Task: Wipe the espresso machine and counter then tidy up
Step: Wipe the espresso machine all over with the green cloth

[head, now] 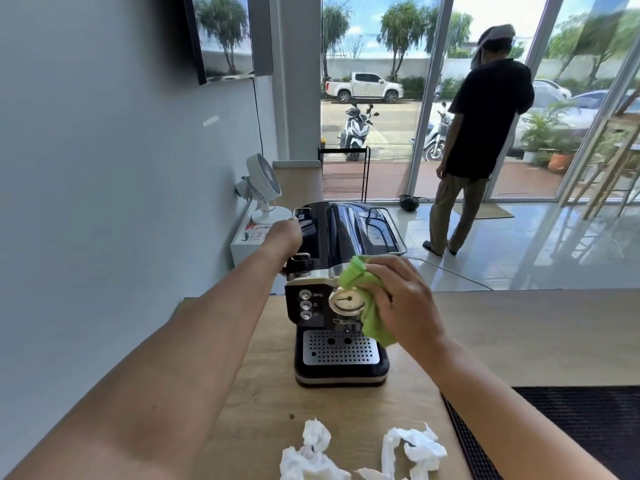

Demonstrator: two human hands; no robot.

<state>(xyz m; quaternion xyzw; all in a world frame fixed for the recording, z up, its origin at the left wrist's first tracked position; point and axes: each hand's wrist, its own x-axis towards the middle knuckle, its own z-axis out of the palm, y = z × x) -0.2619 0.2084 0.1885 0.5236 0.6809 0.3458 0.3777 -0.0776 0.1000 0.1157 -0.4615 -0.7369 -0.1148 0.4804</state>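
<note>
A black and chrome espresso machine (341,299) stands on the wooden counter (519,334), its front facing me. My right hand (403,299) grips a bunched green cloth (367,299) and presses it against the machine's front, just right of the round gauge (346,301). My left hand (285,233) reaches along the machine's left side near its top rear corner; its fingers are hidden behind the wrist and the machine. Crumpled white tissues (412,452) lie on the counter near me.
A black mesh mat (571,420) covers the counter's near right. A small white fan (265,187) stands behind the machine on a white shelf by the wall. A person in a black shirt (485,133) stands at the glass doors beyond the counter.
</note>
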